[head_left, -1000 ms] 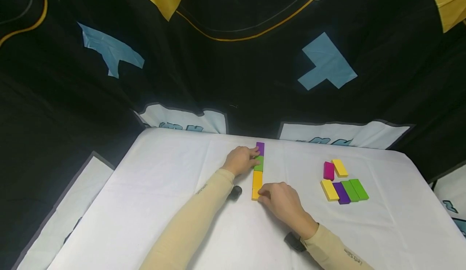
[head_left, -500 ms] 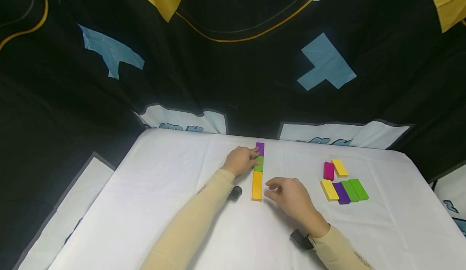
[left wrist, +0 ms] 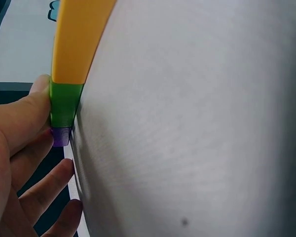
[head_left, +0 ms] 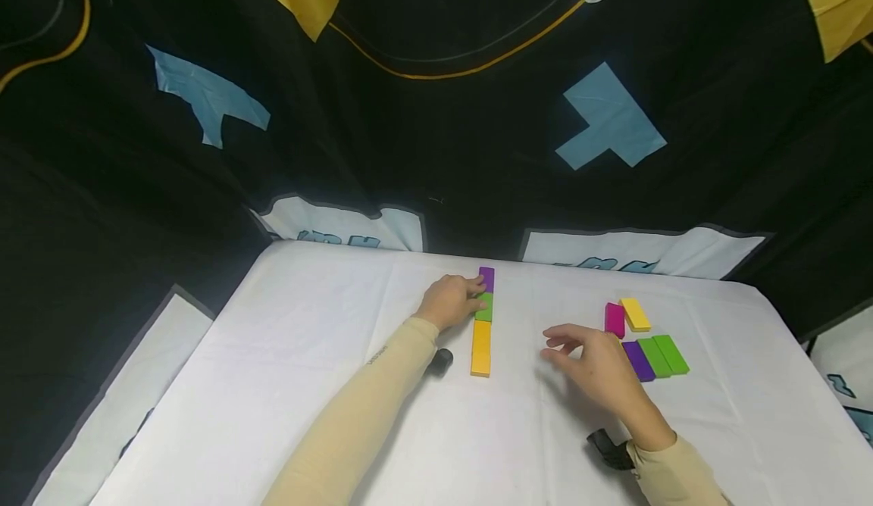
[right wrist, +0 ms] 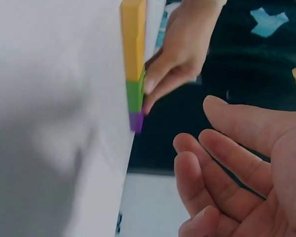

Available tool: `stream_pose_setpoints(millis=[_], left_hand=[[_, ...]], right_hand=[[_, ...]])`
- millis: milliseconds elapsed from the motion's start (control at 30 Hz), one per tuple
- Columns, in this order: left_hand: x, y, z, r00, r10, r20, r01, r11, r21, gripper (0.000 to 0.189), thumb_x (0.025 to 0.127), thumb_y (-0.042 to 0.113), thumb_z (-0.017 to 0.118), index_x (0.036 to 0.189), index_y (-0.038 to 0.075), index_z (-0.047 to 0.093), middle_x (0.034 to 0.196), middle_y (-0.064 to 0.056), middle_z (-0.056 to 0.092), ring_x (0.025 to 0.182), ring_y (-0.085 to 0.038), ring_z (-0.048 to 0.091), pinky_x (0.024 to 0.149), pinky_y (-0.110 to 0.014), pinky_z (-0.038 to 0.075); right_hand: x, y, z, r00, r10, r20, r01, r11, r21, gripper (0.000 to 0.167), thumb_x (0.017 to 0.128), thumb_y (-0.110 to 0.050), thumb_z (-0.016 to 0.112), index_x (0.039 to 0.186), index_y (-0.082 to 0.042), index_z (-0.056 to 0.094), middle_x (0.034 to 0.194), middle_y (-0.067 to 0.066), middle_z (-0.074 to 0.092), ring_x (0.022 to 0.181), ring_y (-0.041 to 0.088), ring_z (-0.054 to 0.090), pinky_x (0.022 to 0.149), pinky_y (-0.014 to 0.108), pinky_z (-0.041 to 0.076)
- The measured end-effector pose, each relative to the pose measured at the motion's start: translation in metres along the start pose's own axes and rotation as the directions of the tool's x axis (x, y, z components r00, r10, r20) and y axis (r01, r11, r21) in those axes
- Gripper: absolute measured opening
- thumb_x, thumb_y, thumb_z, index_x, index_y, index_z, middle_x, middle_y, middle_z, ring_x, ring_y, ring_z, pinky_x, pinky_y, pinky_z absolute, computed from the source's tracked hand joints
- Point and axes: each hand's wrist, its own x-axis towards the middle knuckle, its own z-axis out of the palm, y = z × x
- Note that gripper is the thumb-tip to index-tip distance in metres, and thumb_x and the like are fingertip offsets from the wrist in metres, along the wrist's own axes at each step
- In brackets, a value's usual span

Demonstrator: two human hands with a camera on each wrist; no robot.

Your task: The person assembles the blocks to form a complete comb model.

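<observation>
A straight row of blocks lies on the white table: a purple block [head_left: 487, 279] at the far end, a green block [head_left: 485, 311], then orange blocks [head_left: 480, 348] end to end nearest me. At the row's left side is my left hand [head_left: 446, 301]. Its thumb touches the green block [left wrist: 65, 104] and its index finger lies against the purple block [left wrist: 60, 137]; the other fingers stay extended. My right hand [head_left: 595, 363] hovers over the cloth, right of the row, with loosely bent fingers and nothing between them. It partly covers a group of loose blocks.
In the group at right are a magenta block [head_left: 614, 319], a yellow block [head_left: 636, 314], a dark purple block [head_left: 638, 361] and two green blocks [head_left: 663, 355]. Another yellow block is mostly hidden by my right hand. A black curtain [head_left: 436, 157] hangs behind the table's far edge.
My right hand has let go of the nearest orange block and moved right, toward the loose blocks. My left hand has stayed at the green and purple blocks.
</observation>
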Motion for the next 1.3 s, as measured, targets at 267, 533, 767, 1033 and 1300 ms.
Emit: stream_pose_setpoints(millis=[267,533,767,1033,1300], left_hand=[[0.000,0.000,-0.001,1.000,0.009,-0.002,-0.009,1.000,0.015,0.043,0.093,0.032,0.073,0.134,0.020,0.064,0.143,0.011,0.055,0.137,-0.024,0.049,0.114,-0.040,0.038],[0.000,0.000,-0.001,1.000,0.005,-0.002,-0.005,1.000,0.005,0.044,0.093,0.031,0.073,0.135,0.020,0.064,0.144,0.011,0.055,0.137,-0.024,0.049,0.115,-0.039,0.038],[0.000,-0.001,-0.001,1.000,0.005,-0.005,-0.005,1.000,-0.003,0.044,0.093,0.031,0.073,0.134,0.020,0.064,0.144,0.010,0.055,0.137,-0.025,0.050,0.114,-0.039,0.038],[0.000,-0.001,0.000,1.000,0.010,-0.004,-0.010,1.000,0.002,0.043,0.093,0.033,0.073,0.133,0.020,0.065,0.144,0.011,0.055,0.137,-0.024,0.049,0.115,-0.039,0.038],[0.000,-0.001,0.001,1.000,0.008,-0.006,-0.008,1.000,0.008,0.043,0.093,0.033,0.073,0.134,0.021,0.065,0.144,0.011,0.055,0.136,-0.025,0.050,0.115,-0.039,0.038]], right_hand=[[-0.006,0.028,-0.022,0.999,0.007,-0.044,-0.006,0.999,0.031,0.027,0.085,-0.014,0.081,0.110,-0.004,0.075,0.088,-0.001,0.074,0.083,0.019,0.064,0.063,0.027,0.049],[-0.009,0.052,-0.037,0.992,0.025,-0.121,-0.022,0.999,0.023,0.028,0.087,-0.017,0.080,0.111,-0.003,0.074,0.091,0.007,0.074,0.073,0.018,0.058,0.052,0.023,0.043],[-0.014,0.070,-0.048,0.991,0.109,-0.079,-0.114,0.991,-0.068,0.047,0.089,-0.028,0.078,0.126,-0.001,0.067,0.111,0.025,0.068,0.085,0.031,0.058,0.060,0.032,0.051],[-0.015,0.086,-0.054,0.988,0.151,0.021,-0.148,0.982,-0.121,0.060,0.086,-0.030,0.080,0.134,0.001,0.062,0.131,0.031,0.059,0.123,0.055,0.048,0.096,0.072,0.042],[-0.017,0.092,-0.052,0.991,0.114,0.069,-0.096,0.970,-0.223,0.075,0.078,-0.037,0.087,0.135,0.003,0.060,0.128,0.033,0.059,0.119,0.050,0.044,0.094,0.071,0.043]])
